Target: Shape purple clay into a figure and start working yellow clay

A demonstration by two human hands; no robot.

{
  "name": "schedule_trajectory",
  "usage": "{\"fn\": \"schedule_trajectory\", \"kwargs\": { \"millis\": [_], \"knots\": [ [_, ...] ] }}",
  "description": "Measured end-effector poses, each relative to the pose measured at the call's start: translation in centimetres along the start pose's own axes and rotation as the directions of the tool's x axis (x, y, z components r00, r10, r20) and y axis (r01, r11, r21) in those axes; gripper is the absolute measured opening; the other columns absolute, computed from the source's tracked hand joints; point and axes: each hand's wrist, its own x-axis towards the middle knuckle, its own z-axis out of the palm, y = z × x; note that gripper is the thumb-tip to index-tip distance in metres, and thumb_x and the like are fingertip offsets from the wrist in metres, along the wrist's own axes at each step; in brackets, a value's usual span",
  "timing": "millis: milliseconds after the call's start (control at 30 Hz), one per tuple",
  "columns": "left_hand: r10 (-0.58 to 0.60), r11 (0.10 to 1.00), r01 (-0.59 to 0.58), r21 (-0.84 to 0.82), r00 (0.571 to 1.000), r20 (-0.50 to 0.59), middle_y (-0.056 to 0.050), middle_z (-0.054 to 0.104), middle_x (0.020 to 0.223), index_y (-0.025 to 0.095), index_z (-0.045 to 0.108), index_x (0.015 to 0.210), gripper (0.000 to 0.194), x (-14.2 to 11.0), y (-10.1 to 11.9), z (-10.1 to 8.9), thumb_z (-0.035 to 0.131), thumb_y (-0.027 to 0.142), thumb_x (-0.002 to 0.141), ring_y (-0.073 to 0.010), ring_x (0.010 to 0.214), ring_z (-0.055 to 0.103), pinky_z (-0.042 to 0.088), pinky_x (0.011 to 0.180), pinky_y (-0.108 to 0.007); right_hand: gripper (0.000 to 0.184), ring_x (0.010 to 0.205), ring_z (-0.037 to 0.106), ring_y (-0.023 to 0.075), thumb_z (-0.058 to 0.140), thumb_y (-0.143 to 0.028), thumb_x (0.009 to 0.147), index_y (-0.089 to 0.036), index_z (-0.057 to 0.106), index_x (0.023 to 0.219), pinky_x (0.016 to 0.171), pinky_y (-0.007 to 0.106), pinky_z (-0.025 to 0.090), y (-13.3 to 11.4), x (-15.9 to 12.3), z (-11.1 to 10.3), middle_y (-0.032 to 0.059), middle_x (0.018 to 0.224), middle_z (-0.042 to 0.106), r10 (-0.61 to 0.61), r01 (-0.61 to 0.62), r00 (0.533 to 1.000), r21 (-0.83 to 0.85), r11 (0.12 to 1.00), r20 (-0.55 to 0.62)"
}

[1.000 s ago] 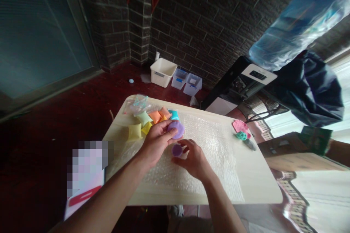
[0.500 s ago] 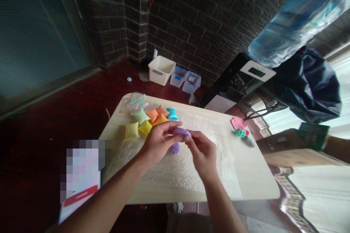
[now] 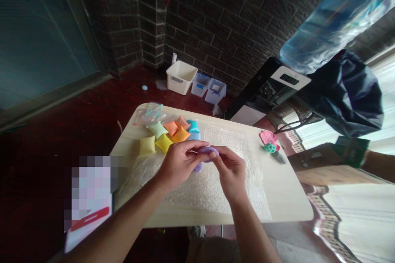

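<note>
A dark brick wall (image 3: 216, 41) is rising behind a pale wooden counter (image 3: 286, 197). Across the counter's middle, a sheet of bubble wrap (image 3: 237, 181) is spreading. A white basket (image 3: 181, 84) is standing on the floor beyond. Over the wrap, the left hand (image 3: 179, 162) and the right hand (image 3: 232, 168) are meeting, fingertips and thumbs pinching a purple disc between them. At the counter's right end, a flat pink piece (image 3: 268, 136) is lying. Toward the far left, pillow-shaped packets are clustering, among them a pale yellow packet (image 3: 147, 146), a bright yellow packet (image 3: 164, 143) and an orange packet (image 3: 181, 134). The purple disc (image 3: 207, 153) is sitting above the wrap, partly covered by the fingers. A green piece (image 3: 269, 148) is resting against the pink one. A smaller purple piece (image 3: 198, 167) is showing just below the disc, half hidden by the left hand.
</note>
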Motion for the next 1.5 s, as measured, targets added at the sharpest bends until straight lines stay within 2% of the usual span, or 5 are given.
{"fn": "schedule_trajectory", "kwargs": {
  "millis": [300, 533, 967, 1233, 1500],
  "knots": [
    [-0.026, 1.0, 0.026, 0.008, 0.998, 0.061, -0.008, 0.083, 0.1, 0.019, 0.082, 0.115, 0.034, 0.1, -0.1, -0.3, 0.088, 0.033, 0.084, -0.0208, 0.086, 0.078, 0.064, 0.075, -0.029, 0.013, 0.069, 0.063, 0.0137, 0.083, -0.04, 0.091, -0.027, 0.083, 0.093, 0.064, 0.029, 0.052, 0.4, 0.1, 0.2, 0.0006, 0.083, 0.076, 0.13, -0.115, 0.99, 0.206, 0.972, -0.059],
    [-0.009, 0.999, 0.011, -0.035, 0.998, 0.062, -0.01, 0.083, 0.108, 0.018, 0.081, 0.116, 0.038, 0.1, 0.2, 0.1, 0.09, 0.033, 0.083, -0.0236, 0.098, 0.079, 0.066, 0.087, -0.034, 0.012, 0.096, 0.074, 0.0208, 0.084, -0.033, 0.09, -0.029, 0.085, 0.102, 0.09, 0.038, 0.057, -0.1, 0.2, 0.0, 0.0034, 0.102, 0.083, 0.079, -0.083, 0.996, 0.176, 0.981, 0.034],
    [0.194, 0.94, -0.193, 0.283, 0.981, 0.022, -0.008, 0.084, 0.106, 0.022, 0.084, 0.107, 0.022, -0.2, 0.8, 0.1, 0.085, 0.035, 0.089, -0.0219, 0.095, 0.079, 0.065, 0.086, -0.033, 0.019, 0.092, 0.072, 0.02, 0.088, -0.035, 0.087, -0.035, 0.083, 0.106, 0.085, 0.038, 0.059, 0.3, 0.1, -0.4, 0.0006, 0.1, 0.08, 0.024, -0.027, 0.999, 0.18, 0.983, 0.021],
    [0.157, 0.973, -0.161, 0.166, 0.987, 0.033, -0.008, 0.082, 0.099, 0.019, 0.081, 0.107, 0.023, -0.2, 0.4, 0.3, 0.082, 0.035, 0.091, -0.0213, 0.09, 0.079, 0.064, 0.08, -0.03, 0.017, 0.09, 0.073, 0.0182, 0.089, -0.041, 0.085, -0.034, 0.084, 0.1, 0.088, 0.037, 0.059, 0.1, 0.4, -0.1, -0.0004, 0.098, 0.081, 0.09, -0.089, 0.996, 0.325, 0.942, 0.01],
    [0.377, 0.78, -0.371, 0.503, 0.921, 0.095, -0.007, 0.081, 0.098, 0.021, 0.081, 0.102, 0.012, -0.4, 1.9, 0.2, 0.073, 0.027, 0.098, -0.0213, 0.091, 0.074, 0.058, 0.082, -0.033, 0.019, 0.097, 0.069, 0.0209, 0.089, -0.033, 0.085, -0.036, 0.084, 0.103, 0.088, 0.039, 0.059, 0.0, 0.2, -0.3, 0.0015, 0.105, 0.075, -0.003, -0.012, 0.998, 0.228, 0.974, 0.069]
  ]
}}
